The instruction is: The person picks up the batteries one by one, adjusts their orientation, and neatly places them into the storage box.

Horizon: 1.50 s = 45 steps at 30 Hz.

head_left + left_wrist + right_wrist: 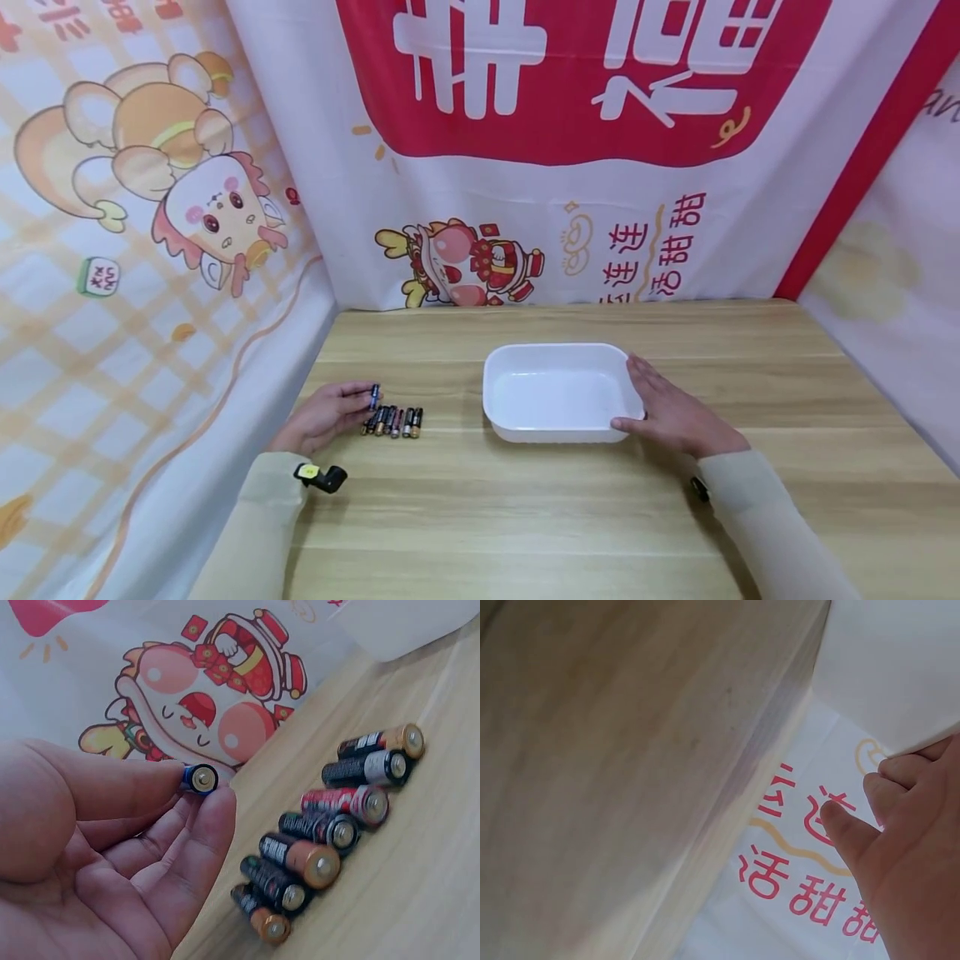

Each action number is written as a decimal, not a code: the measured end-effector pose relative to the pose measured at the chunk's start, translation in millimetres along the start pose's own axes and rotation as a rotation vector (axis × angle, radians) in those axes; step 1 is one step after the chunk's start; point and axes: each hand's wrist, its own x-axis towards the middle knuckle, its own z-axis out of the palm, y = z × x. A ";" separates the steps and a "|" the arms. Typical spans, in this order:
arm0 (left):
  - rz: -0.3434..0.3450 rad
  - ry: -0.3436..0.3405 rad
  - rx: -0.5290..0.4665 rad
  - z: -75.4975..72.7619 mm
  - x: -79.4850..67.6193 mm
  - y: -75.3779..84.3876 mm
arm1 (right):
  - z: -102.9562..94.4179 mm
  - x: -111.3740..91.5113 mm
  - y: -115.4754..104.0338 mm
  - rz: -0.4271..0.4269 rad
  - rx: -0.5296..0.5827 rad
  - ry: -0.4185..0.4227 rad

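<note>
My left hand [326,417] pinches a blue battery [201,778] between thumb and fingertips, one metal end facing the left wrist camera. In the head view, this battery [374,397] is held just over a row of several batteries [394,422] lying side by side on the table. Their wrappers are black, copper, red and silver. On the table, right of the batteries, stands a white rectangular container [558,400], its inside bare. Its right end is held by my right hand [667,412], thumb at the front rim and fingers along the side wall.
The wood-grain table [480,517] is bounded at the back by a printed cloth [465,192] with red lettering and a cartoon figure. Another patterned cloth [172,333] borders the left side, and a pale cloth [885,275] hangs at the right.
</note>
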 end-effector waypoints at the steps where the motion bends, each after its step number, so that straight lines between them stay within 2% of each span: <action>1: 0.004 -0.004 -0.001 2.2 0.6 1.3 | 0.4 0.9 0.1 -0.001 0.005 -0.002; 8: 0.048 -0.069 -0.006 19.1 7.8 5.8 | 6.9 4.7 1.4 -0.001 0.012 -0.006; 16: 0.064 -0.098 0.005 42.2 16.2 10.4 | 8.9 2.8 1.7 0.007 0.011 0.002; 24: 0.068 -0.144 -0.002 63.3 23.8 16.0 | 8.7 1.8 -0.4 0.014 -0.010 0.001; 34: 0.017 -0.200 0.016 98.2 41.5 32.6 | 2.1 1.7 -0.1 0.018 -0.017 -0.010; 45: 0.045 -0.247 0.066 135.5 54.7 49.8 | 2.8 0.5 2.5 0.031 -0.016 0.004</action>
